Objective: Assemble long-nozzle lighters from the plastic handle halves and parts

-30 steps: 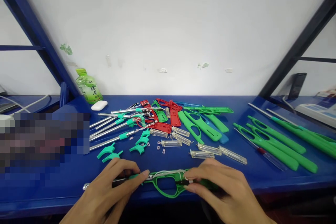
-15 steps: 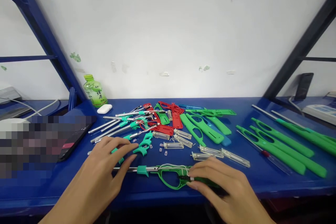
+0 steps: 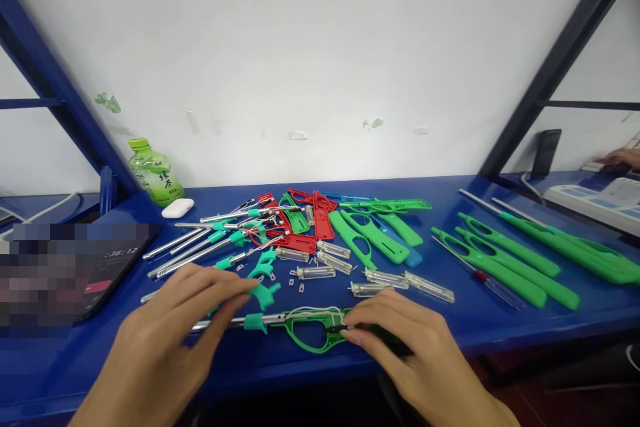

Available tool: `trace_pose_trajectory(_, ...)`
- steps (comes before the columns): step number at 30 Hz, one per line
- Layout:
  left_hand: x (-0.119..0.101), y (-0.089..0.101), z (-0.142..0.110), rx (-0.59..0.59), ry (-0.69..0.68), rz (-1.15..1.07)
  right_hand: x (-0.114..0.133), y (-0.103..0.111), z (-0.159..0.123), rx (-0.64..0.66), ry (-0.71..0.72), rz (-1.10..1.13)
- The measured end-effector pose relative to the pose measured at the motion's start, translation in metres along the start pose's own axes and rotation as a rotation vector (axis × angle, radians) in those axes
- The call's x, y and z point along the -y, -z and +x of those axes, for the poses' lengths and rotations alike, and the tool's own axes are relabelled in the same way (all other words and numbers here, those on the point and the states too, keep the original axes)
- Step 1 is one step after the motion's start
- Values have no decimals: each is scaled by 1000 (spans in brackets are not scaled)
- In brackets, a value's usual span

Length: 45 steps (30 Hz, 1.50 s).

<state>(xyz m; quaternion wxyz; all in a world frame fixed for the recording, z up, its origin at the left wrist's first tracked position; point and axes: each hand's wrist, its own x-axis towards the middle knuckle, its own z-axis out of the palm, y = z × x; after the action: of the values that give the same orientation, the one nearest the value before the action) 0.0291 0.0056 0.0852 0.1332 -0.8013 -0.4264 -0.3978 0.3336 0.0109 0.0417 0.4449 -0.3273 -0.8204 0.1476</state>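
A partly built green lighter handle (image 3: 313, 335) lies along the near edge of the blue bench (image 3: 450, 327). A metal tube (image 3: 220, 322) with a teal collar (image 3: 255, 322) sticks out of its left end, and a white wire (image 3: 310, 312) runs along its top. My right hand (image 3: 415, 360) is closed over the handle's right end and presses it onto the bench. My left hand (image 3: 170, 340) is stretched out flat above the tube. Its fingertips rest at a loose teal trigger piece (image 3: 263, 293), and nothing is gripped.
Behind lie several metal tubes (image 3: 195, 247), red shells (image 3: 320, 213), green shells (image 3: 370, 233) and clear tubes (image 3: 385, 278). Long green lighters (image 3: 500, 260) lie at the right. A green bottle (image 3: 153, 177), a white case (image 3: 177, 208) and a phone (image 3: 107, 263) are at the left. Another person's hand (image 3: 620, 159) shows far right.
My left hand has let go of the tube end and moved up and right to the loose teal pieces. My right hand stays on the handle. The view has shifted slightly.
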Motion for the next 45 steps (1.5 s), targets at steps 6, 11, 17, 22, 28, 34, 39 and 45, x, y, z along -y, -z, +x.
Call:
trace_pose_trajectory(6,-36,-27,-5,137,-77,-120,0,0,-1,11,-24,19)
trace_pose_trajectory(11,-40,-37,-9,166,-80,-175,-1,0,-2,26,-23,22)
trace_pose_trajectory(17,-42,-43,-12,126,-62,-182,-3,0,-3,46,-48,34)
trace_pose_trajectory(22,-46,-48,-12,110,-52,-214,-2,1,-3,65,-68,65)
trace_pose_trajectory(28,-50,-51,-9,81,-49,-183,-1,1,-3,77,-94,89)
trace_pose_trajectory(34,-52,-51,-8,75,-33,-180,-1,-1,-3,59,-95,94)
trace_pose_trajectory(39,-46,-50,-10,98,-65,-165,-1,1,-3,56,-86,87)
trace_pose_trajectory(45,-41,-48,-12,114,-123,-117,1,2,-2,60,-94,90)
